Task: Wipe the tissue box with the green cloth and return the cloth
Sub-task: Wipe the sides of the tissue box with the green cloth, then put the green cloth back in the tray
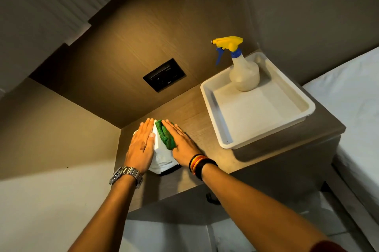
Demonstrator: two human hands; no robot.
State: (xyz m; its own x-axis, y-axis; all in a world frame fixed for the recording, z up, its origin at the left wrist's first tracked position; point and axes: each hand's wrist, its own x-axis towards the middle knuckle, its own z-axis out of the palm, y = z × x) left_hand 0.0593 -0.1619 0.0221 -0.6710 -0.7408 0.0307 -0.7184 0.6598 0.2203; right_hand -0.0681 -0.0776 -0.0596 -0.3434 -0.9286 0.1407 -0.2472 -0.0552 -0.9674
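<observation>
A white tissue box (162, 157) stands at the left end of a wooden bedside shelf (196, 120), against the wall corner. My left hand (141, 147) lies flat on the box's left side, fingers straight and together. My right hand (180, 145) presses the folded green cloth (165, 134) against the right part of the box, fingers stretched over it. Much of the box is hidden under both hands; its dark base shows at the near corner.
A white tray (215, 108) sits on the right part of the shelf, holding a spray bottle (244, 75) with a yellow and blue trigger. A black socket panel (164, 75) is set in the wooden back wall. A white bed (356, 108) borders the shelf on the right.
</observation>
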